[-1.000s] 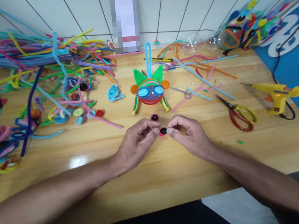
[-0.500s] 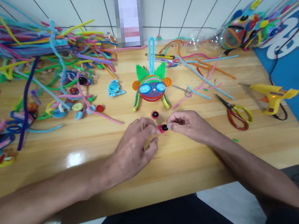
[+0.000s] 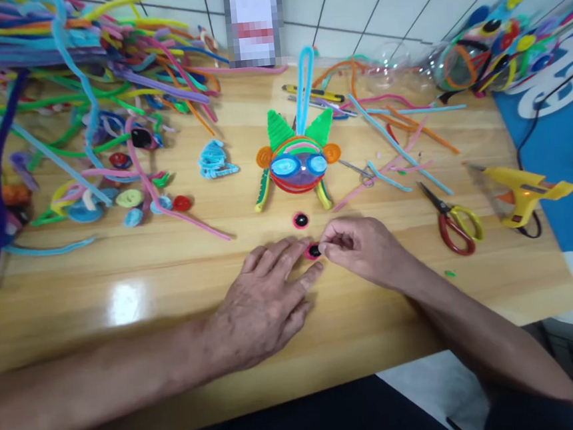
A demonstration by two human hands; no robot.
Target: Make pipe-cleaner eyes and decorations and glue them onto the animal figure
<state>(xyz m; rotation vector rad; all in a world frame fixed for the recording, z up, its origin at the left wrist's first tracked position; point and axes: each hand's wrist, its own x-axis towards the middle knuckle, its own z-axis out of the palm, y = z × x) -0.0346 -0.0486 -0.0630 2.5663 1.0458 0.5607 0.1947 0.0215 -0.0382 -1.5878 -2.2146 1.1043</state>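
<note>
My right hand (image 3: 360, 252) is closed in a pinch at the right edge of a small black disc (image 3: 314, 251), which lies over a pink-red coil. My left hand (image 3: 271, 300) lies low over the table with its fingers stretched out, the fingertips at the left side of the same coil. Just beyond them rests a similar pink-red ring with a shiny black centre (image 3: 300, 220). Farther back sits a pipe-cleaner figure (image 3: 299, 163) with green pointed ears, blue goggle-like eyes, orange side coils and a light blue loop on top.
Scissors (image 3: 451, 220) and a yellow glue gun (image 3: 525, 191) lie to the right. A light blue pipe-cleaner piece (image 3: 215, 159) is left of the figure. Loose pipe cleaners (image 3: 26, 50) heap up at the left. A yellow cutter knife (image 3: 316, 93) and clear plastic domes (image 3: 388, 65) are behind.
The black disc has come down onto the pink-red coil, still at my right fingertips. My left fingers have flattened and reached farther right beside the coil. The view has shifted slightly.
</note>
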